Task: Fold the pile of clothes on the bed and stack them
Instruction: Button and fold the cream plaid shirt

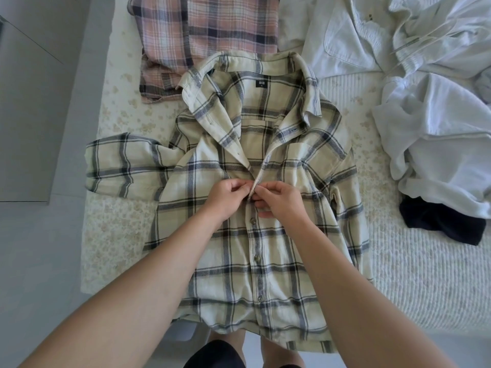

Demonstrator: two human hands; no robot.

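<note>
pink plaid shirt point(204, 35): top cut off | dark garment point(441, 224): partly under, seemingly, white clothes point(438, 123)

The cream plaid shirt point(255, 181) has a small dark neck label point(261, 83) sewn inside, just below the collar. It carries two small white squares side by side, with a tiny mark under them; the characters are too small to read. No other text is readable.
</note>
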